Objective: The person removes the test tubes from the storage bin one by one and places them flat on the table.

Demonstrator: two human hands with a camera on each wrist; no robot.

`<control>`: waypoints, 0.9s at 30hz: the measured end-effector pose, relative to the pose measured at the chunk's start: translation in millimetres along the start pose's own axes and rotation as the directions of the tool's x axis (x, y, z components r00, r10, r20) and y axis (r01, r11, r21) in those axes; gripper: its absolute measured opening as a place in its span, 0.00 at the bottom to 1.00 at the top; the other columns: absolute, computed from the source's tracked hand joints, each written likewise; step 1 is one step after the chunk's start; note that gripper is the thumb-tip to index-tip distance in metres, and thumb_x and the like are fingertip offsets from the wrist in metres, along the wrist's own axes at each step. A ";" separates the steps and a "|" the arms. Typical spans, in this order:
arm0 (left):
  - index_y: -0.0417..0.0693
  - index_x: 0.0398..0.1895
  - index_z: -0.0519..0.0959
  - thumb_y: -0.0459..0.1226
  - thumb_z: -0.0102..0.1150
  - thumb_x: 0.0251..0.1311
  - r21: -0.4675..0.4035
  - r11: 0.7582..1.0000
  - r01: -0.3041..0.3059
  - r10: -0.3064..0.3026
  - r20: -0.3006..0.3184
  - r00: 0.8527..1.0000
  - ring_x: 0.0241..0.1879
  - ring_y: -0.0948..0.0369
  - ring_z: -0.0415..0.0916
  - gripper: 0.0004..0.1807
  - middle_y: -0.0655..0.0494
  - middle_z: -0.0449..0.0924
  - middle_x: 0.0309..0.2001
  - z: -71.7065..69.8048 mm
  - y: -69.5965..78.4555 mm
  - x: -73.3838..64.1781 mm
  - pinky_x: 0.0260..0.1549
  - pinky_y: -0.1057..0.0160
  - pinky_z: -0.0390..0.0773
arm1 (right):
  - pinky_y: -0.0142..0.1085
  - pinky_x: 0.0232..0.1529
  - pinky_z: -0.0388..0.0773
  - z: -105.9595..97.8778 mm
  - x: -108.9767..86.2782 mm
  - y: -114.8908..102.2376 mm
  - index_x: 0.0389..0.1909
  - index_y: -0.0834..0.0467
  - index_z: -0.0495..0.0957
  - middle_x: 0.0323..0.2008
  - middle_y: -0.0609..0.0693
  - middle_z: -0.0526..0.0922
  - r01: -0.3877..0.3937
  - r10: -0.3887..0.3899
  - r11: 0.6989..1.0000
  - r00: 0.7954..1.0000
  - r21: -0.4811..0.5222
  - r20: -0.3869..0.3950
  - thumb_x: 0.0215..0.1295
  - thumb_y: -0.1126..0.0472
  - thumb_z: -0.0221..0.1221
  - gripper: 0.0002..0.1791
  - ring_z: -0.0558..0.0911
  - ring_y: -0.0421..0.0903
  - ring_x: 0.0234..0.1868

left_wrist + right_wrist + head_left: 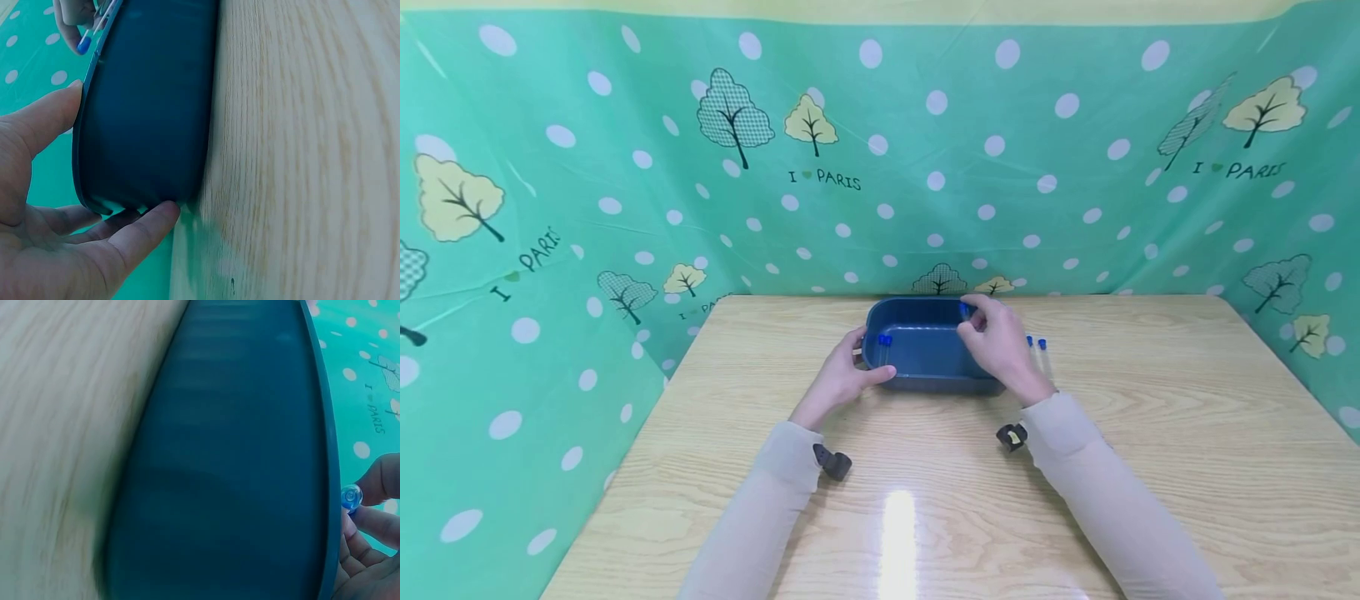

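A dark blue plastic tub [940, 384] stands on the table. My left hand [844, 375] holds its left end; in the left wrist view the thumb touches the rim and the fingers lie against the outer wall. My right hand [1003, 343] is over the tub's right end and pinches a blue-capped test tube [351, 497] between thumb and fingers. Inside the tub, two blue-capped test tubes [885, 342] lean at the left end. To the right of the tub, two more capped tubes [1042, 345] lie on the table, partly behind my right wrist.
The wood-grain table [700, 500] runs out on both sides of the tub. A green dotted cloth [880, 225] hangs right behind the table's far edge and along the sides. Each wrist carries a small black camera [833, 463].
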State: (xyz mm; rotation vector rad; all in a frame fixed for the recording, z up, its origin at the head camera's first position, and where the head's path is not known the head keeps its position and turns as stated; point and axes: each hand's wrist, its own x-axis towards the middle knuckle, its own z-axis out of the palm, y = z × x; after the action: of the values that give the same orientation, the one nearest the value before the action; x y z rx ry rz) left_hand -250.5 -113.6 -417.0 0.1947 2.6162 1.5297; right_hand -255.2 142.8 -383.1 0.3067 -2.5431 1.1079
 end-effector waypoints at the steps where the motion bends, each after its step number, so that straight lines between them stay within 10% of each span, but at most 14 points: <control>1: 0.48 0.73 0.56 0.45 0.74 0.47 0.002 1.000 0.000 0.000 -0.001 1.000 0.62 0.47 0.67 0.51 0.45 0.64 0.66 -0.1 0.2 -0.2 0.59 0.49 0.69 | 0.39 0.28 0.69 -1.0 0.0 0.8 0.59 0.59 0.74 0.29 0.51 0.76 -0.008 0.008 1.000 1.000 -0.001 0.005 0.59 0.65 0.53 0.25 0.72 0.48 0.27; 27: 0.48 0.73 0.55 0.45 0.74 0.47 0.001 1.000 0.012 -0.012 -0.002 1.000 0.62 0.47 0.67 0.51 0.44 0.63 0.67 -0.4 2.4 -1.3 0.59 0.48 0.69 | 0.39 0.24 0.70 -30.9 -2.8 19.2 0.61 0.60 0.72 0.28 0.53 0.76 -0.055 0.055 0.998 0.998 -0.022 -0.022 0.60 0.65 0.51 0.25 0.73 0.49 0.25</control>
State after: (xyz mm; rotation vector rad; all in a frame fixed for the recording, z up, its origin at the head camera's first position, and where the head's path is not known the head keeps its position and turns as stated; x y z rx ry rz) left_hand -249.2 -112.9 -414.7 0.1780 2.6152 1.5250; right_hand -251.9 178.7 -377.4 0.2194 -2.5577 1.0951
